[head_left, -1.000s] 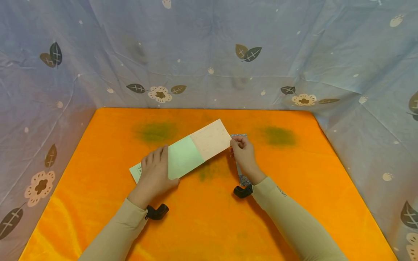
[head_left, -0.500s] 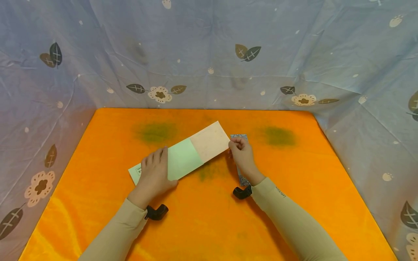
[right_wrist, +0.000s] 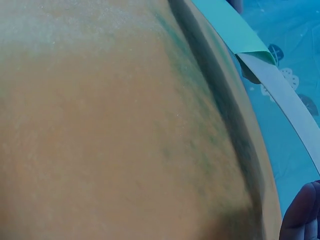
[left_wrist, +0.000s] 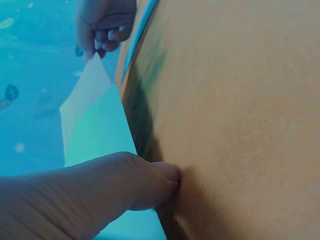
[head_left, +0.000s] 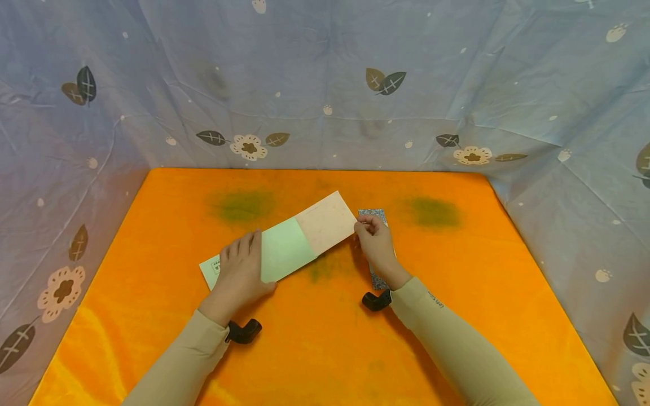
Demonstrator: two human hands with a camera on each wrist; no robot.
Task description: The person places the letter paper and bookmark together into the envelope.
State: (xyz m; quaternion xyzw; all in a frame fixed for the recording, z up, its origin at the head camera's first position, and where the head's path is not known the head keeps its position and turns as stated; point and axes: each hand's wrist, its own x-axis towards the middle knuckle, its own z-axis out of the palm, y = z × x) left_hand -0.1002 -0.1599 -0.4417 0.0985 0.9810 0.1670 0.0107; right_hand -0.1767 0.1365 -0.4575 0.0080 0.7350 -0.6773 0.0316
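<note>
A long green paper sleeve [head_left: 286, 248], which looks like an envelope, lies slanted in the head view with a pale pink card [head_left: 327, 221] sticking out of its right end. My left hand [head_left: 238, 270] grips the sleeve across its width, fingers at the far edge and thumb at the near edge. Between thumb and fingers, my right hand [head_left: 377, 242] pinches the card's right corner. In the left wrist view the card [left_wrist: 82, 97] slants up to that pinch. The sleeve's end [right_wrist: 255, 56] bulges around the card in the right wrist view.
A flat blue-patterned strip [head_left: 378, 282] lies on the orange-covered table [head_left: 325, 349], its middle hidden behind my right hand. A patterned curtain [head_left: 325, 84] closes off the back and both sides. Black devices sit at both wrists.
My right hand has shifted slightly left, and the card's far corner has come a little lower and left. Slightly less of the card seems to show. The left hand has barely moved.
</note>
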